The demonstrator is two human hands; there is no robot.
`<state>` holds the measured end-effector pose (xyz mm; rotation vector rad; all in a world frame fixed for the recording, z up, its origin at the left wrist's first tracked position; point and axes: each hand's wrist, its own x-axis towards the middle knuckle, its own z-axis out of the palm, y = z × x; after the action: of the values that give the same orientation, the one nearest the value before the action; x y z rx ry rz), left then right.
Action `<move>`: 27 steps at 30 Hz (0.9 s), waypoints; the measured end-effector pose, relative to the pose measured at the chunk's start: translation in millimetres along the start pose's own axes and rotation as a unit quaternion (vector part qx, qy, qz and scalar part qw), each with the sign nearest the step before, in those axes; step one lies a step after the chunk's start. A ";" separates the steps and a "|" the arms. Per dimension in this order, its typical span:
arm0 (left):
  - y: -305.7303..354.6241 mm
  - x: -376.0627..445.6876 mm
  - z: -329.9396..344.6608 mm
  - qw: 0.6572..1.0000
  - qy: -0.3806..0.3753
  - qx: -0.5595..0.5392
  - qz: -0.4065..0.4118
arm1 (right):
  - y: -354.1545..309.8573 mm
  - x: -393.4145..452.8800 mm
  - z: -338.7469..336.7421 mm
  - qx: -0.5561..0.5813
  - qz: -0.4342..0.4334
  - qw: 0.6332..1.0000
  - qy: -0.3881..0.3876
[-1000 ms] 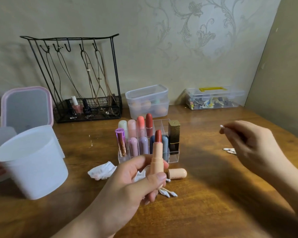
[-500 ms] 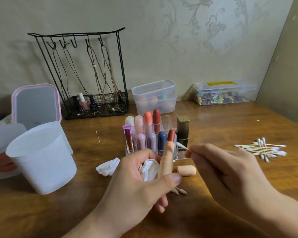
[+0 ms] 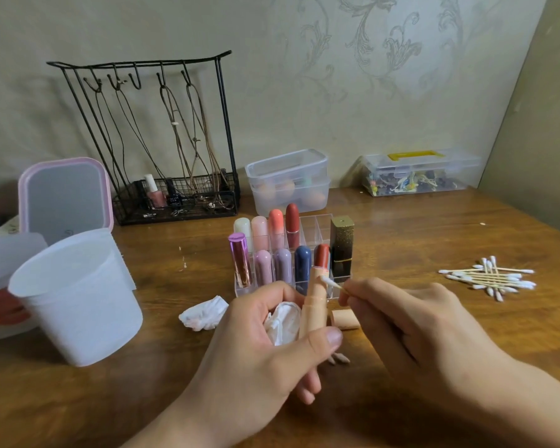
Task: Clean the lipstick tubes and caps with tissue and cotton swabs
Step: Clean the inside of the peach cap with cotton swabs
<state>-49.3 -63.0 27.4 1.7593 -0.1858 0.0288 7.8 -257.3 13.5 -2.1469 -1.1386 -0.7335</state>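
Indoors, over a wooden table, left hand grips lipstick; right hand pinches swab.

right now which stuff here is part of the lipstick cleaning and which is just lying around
In use: peach lipstick in left hand; cotton swab in right hand; peach cap; tissue; spare swabs.

Lying about: jewellery rack; mirror; white cup.

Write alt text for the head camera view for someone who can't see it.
The left hand holds an uncapped peach lipstick upright while the right hand presses a cotton swab against its rim, above a wooden table.
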 end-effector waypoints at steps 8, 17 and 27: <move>-3.5 0.2 -2.1 1.000 -0.017 -0.015 0.004 | 1.8 0.2 -0.1 -0.001 0.022 1.000 -0.012; -3.0 0.5 -2.3 0.999 -0.033 -0.010 0.006 | 0.5 1.0 -2.2 0.006 0.021 1.000 -0.014; -3.0 0.4 -1.8 1.000 -0.022 0.013 0.002 | 1.3 1.9 -6.9 -0.009 -0.013 1.000 -0.011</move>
<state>-48.3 -60.7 24.8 1.7869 -0.2215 -0.0052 8.5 -261.8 19.2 -2.1631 -1.1777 -0.7355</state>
